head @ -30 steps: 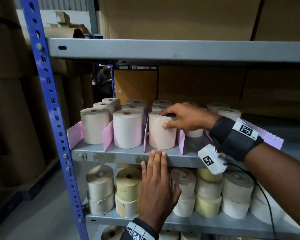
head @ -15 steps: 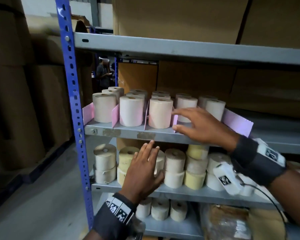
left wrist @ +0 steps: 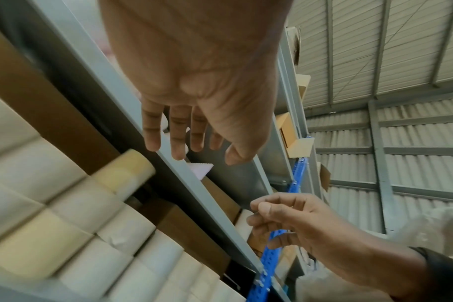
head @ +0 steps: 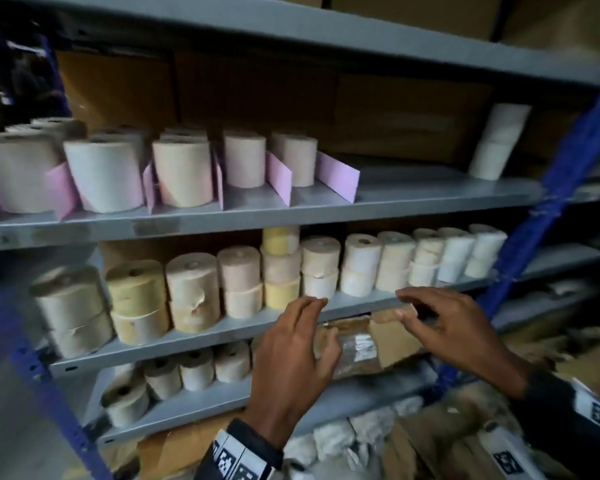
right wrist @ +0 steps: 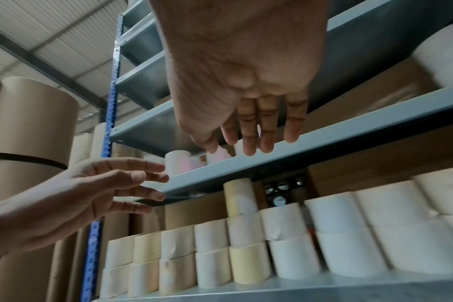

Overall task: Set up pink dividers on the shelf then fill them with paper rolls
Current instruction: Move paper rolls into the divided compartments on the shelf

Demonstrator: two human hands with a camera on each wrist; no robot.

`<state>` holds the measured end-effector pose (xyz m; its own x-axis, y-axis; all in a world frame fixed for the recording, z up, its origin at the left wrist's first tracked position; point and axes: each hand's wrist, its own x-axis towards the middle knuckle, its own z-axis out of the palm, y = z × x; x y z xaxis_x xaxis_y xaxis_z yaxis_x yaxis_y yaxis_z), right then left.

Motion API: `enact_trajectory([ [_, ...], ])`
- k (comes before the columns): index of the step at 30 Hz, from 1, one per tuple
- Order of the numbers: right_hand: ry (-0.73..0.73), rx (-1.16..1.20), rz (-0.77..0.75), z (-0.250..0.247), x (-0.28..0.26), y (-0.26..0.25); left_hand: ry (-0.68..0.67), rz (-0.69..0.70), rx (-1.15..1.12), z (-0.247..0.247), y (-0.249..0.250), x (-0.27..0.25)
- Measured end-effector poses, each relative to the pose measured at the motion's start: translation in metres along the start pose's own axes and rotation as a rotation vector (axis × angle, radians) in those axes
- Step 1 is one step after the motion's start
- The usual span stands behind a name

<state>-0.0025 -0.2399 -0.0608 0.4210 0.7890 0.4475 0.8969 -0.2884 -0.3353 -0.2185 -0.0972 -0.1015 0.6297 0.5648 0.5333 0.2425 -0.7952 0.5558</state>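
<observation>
Several pink dividers (head: 278,178) stand upright on the upper grey shelf (head: 413,199), with paper rolls (head: 182,173) between them. The two rightmost bays each hold a roll (head: 245,157) set further back. My left hand (head: 312,317) hovers in front of the middle shelf's edge, fingers spread and holding nothing. My right hand (head: 406,305) is beside it to the right, fingers loosely bent, also holding nothing. In the left wrist view the left hand (left wrist: 189,130) shows a bare palm. In the right wrist view the right hand (right wrist: 251,130) is bare too.
The middle shelf carries stacked cream and yellow rolls (head: 321,268). Below the hands lies a taped brown package (head: 357,344). Two stacked rolls (head: 499,140) stand at the upper shelf's right end, near a blue upright (head: 561,174). Crumpled wrapping lies at the bottom right.
Both hands have dropped from the divider shelf to the middle shelf's edge. The right hand let go of the roll it touched. The view has swung right.
</observation>
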Motion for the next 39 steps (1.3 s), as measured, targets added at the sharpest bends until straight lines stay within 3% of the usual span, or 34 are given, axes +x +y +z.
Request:
enact_trajectory([
  [7, 0.07, -0.096, 0.134, -0.047, 0.0, 0.104, -0.032, 0.163, -0.097, 0.079, 0.066, 0.063],
  [17, 0.203, -0.098, 0.225, -0.124, 0.068, 0.252, -0.064, 0.265, -0.087, 0.2, 0.163, 0.204],
  [27, 0.27, 0.011, 0.25, -0.178, 0.179, 0.319, -0.158, 0.271, 0.0, 0.247, 0.225, 0.363],
  [39, 0.29, -0.045, 0.252, -0.209, 0.326, 0.39, -0.377, 0.225, 0.029, 0.316, 0.216, 0.553],
])
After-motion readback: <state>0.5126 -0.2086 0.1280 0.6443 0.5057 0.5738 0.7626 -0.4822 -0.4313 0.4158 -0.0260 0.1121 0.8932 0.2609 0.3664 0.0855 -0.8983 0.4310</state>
